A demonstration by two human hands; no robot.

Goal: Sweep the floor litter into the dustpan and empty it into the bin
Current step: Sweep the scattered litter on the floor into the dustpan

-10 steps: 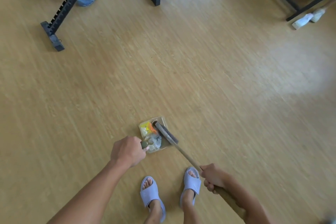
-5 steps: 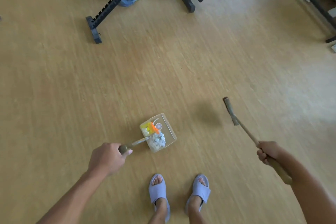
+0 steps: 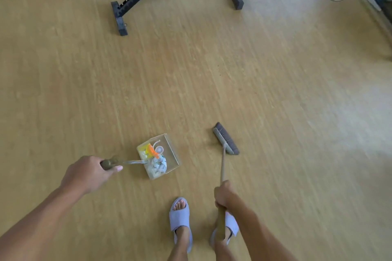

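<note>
Head view: left hand (image 3: pixel 89 174) grips dustpan (image 3: pixel 169 150) holding litter (image 3: pixel 156 160), perhaps crumpled wrappers; right hand (image 3: pixel 224 194) grips broom (image 3: pixel 225 138).

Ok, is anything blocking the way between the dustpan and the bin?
Cannot say: no bin shows in this view. The left hand holds the dustpan, loaded with litter. The floor just around it is bare; the bench frame stands farther ahead.

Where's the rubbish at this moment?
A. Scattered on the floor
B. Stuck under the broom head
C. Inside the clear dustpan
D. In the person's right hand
C: the crumpled paper and bright scraps sit within the walls of the clear dustpan, held by the left hand; the broom head stands apart.
</note>
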